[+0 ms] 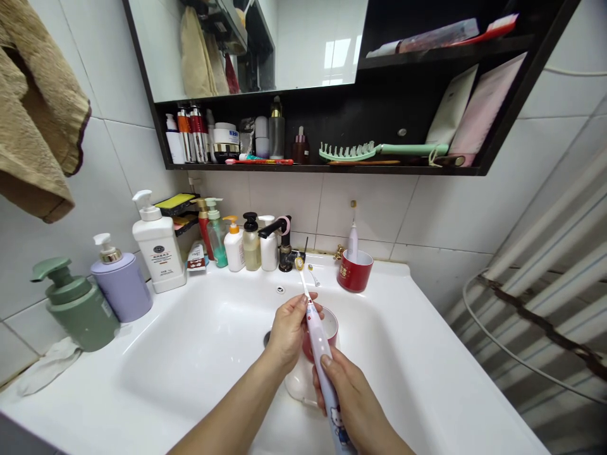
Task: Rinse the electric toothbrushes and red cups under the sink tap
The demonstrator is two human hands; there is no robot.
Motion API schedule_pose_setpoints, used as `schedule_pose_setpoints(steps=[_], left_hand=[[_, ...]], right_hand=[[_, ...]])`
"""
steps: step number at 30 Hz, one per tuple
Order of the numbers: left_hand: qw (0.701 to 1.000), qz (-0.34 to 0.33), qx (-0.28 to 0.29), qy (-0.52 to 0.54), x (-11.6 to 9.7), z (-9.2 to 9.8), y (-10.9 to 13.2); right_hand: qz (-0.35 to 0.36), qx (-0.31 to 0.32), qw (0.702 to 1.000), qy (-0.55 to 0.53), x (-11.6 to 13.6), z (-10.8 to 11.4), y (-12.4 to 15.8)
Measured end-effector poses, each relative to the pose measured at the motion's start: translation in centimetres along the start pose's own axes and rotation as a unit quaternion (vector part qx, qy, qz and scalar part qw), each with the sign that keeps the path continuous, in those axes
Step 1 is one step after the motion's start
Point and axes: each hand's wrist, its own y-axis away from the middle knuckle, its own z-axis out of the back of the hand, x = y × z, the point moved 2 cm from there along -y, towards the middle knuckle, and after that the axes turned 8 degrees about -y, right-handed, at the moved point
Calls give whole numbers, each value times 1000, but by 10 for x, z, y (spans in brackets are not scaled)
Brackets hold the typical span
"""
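Note:
Over the white sink, my right hand (353, 388) wraps round the handle of a pale lilac electric toothbrush (318, 335) with a cartoon figure near its lower end. The fingers of my left hand (289, 328) pinch the toothbrush where its brush head (301, 272) joins the handle. The bristles point up and away from me. Below and partly hidden by my hands, a red cup (333, 328) rests in the basin beside a whitish object (298, 385) that I cannot make out. A small loose brush head (313, 275) lies on the back ledge.
A red cup (355, 275) holding another electric toothbrush (353, 243) stands on the ledge, right of the black faucet (284, 243). Several pump bottles line the left, including a green one (80, 309) and a purple one (122, 284). A cabinet shelf (313, 169) overhangs the sink.

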Motion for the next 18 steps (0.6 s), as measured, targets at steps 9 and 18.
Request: schedule_pose_setpoints(steps=[9,18], left_hand=[[1000,-7,7,2,0,-1,1],[1000,-7,18,-5,2,1,-1]], right_hand=[[4,-3,1000,10,-1,1,-1],[2,-22,999,35,-2,1,0]])
